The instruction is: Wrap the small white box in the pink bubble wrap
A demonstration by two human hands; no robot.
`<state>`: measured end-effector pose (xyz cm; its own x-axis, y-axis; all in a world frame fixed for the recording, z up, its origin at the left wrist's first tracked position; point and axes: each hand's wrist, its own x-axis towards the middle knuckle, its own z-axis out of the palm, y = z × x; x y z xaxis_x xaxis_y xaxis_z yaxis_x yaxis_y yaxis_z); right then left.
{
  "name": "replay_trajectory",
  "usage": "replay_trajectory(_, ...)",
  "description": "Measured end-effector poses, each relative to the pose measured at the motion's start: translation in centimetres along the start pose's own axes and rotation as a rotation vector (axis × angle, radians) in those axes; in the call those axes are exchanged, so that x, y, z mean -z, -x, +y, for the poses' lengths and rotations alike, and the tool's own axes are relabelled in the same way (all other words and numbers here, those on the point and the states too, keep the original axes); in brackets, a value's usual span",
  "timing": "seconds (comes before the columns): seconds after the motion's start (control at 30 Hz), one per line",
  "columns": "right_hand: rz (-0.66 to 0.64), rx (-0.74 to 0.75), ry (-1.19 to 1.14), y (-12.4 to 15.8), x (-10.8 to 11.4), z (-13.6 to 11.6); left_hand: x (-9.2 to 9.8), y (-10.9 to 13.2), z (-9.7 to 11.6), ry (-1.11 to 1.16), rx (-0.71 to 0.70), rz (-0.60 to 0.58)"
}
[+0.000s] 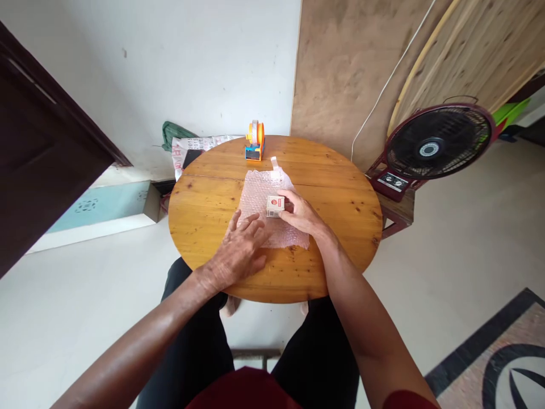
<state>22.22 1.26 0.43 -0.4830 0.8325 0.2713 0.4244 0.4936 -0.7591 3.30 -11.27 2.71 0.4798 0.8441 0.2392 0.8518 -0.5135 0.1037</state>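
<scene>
A small white box (275, 206) with red print sits near the middle of a pinkish sheet of bubble wrap (258, 190). Thumb and fingers of my right hand (300, 215) close on the box's right side. My left hand (242, 247) is spread with its fingers apart, over the lower left part of the wrap and the table's near side; it holds nothing. A strip of tape (275, 163) sticks out from the wrap's far edge.
An orange and blue tape dispenser (255, 141) stands at the far side of the round wooden table (340, 210). To the right is a fan (430, 149) on a wooden stool (400, 207). A printed sack (204, 143) lies behind the table's left side, by the wall.
</scene>
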Motion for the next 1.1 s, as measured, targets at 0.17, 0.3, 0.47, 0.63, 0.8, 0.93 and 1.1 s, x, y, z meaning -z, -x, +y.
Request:
replay_trajectory(0.17,0.018,-0.027,-0.048,0.0,-0.1,0.1,-1.6,-1.1,0.4,-0.031,0.061,0.122)
replay_trajectory(0.3,-0.012,-0.075,-0.082,0.0,0.1,-0.4,-1.2,-2.7,-0.1,0.025,0.087,0.236)
replay_trajectory(0.47,-0.059,-0.196,-0.252,0.0,1.0,-0.7,-0.6,-5.9,-1.8,0.184,0.168,0.284)
replay_trajectory(0.63,-0.004,-0.167,-0.489,0.0,2.3,-0.4,-0.4,-8.9,-3.3,0.346,0.321,0.197)
replay_trajectory(0.8,-0.045,-0.215,-0.375,0.3,2.7,-0.8,-0.9,-9.7,-3.8,0.474,0.443,0.136)
replay_trajectory(0.93,0.07,-0.227,-0.27,0.0,1.6,-0.3,-2.1,-9.7,-4.5,0.607,0.459,0.183)
replay_trajectory(1.1,0.176,-0.284,-0.281,-0.3,0.9,0.1,-2.9,-9.5,-5.1,0.853,0.496,0.193)
